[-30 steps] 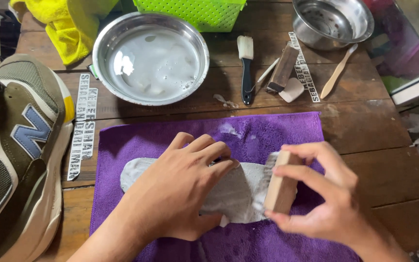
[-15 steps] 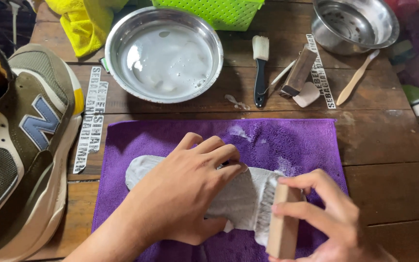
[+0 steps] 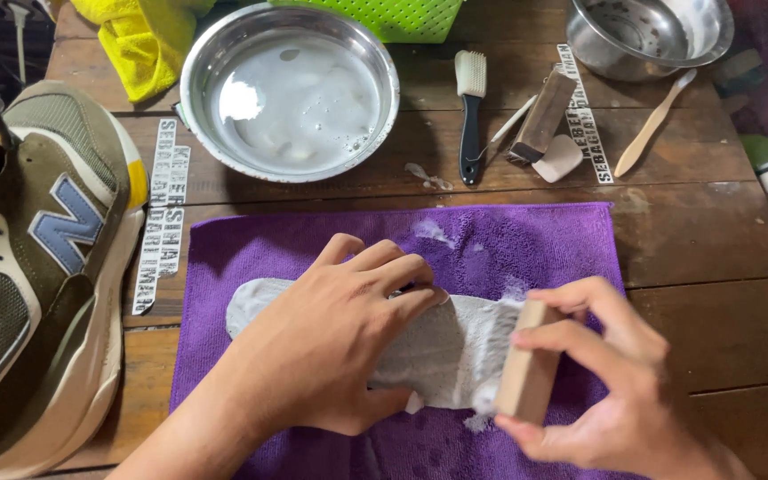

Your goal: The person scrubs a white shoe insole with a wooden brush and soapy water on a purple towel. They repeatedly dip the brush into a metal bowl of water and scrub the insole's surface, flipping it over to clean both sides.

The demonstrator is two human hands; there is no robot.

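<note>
Pressing flat, the left hand (image 3: pixel 331 342) pins an insole (image 3: pixel 442 351) — a brush (image 3: pixel 526 373) is clenched in the right hand (image 3: pixel 602 382). Both are set on a purple cloth (image 3: pixel 535 244) — spread over a wooden table (image 3: pixel 713 231).

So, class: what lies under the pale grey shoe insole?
The purple cloth lies under the pale grey insole, spread on the wooden table. The left hand covers its middle.

Labels: one white lettered strip (image 3: pixel 162 227) on the table's (image 3: pixel 704 222) left, beside the shoe (image 3: pixel 37 267); another white lettered strip (image 3: pixel 585 114) lying far right, between two brushes.
</note>
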